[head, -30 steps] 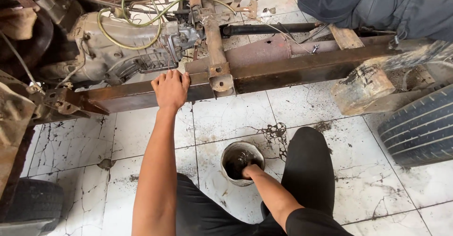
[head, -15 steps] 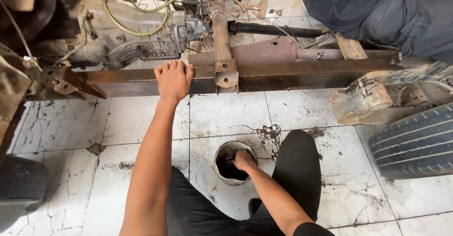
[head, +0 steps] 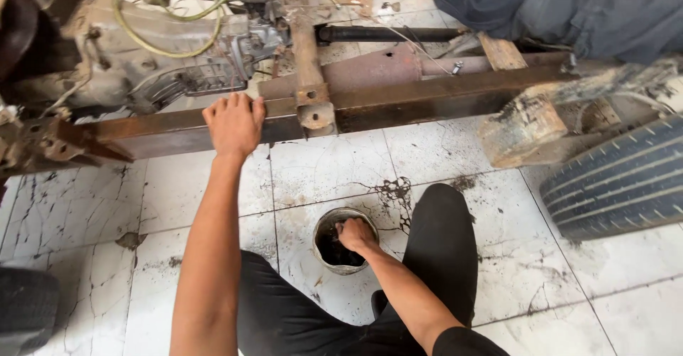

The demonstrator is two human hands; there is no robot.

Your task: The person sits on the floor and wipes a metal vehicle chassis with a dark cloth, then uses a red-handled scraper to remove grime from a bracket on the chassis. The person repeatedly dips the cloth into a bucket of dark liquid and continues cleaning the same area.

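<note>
Currently my left hand (head: 235, 123) lies palm-down on the rusty steel beam (head: 427, 100), fingers spread and curled over its top edge; it grips nothing loose, only leans on the metal. My right hand (head: 356, 234) is dipped into the small round tin (head: 324, 238) on the floor, fingers bunched together in its dark, greasy contents. I cannot tell whether those fingers pinch anything. The tin stands on a white cracked floor tile (head: 327, 171), just in front of my bent knee in black trousers (head: 445, 249), between my two forearms. Dark splatter marks the tile just beyond the tin.

Noted around: the beam runs left to right across the view, with a rusty bracket (head: 313, 110) fixed to it just right of my left hand. Behind the beam sits a grimy gearbox (head: 135, 64) with a yellow-green hose (head: 163, 39) looped over it, and a dark shaft (head: 388, 34) leads off to the right. A tyre (head: 619, 182) lies at the right edge, well apart from both hands. Another person in blue-grey trousers (head: 562, 7) is at the top right.
</note>
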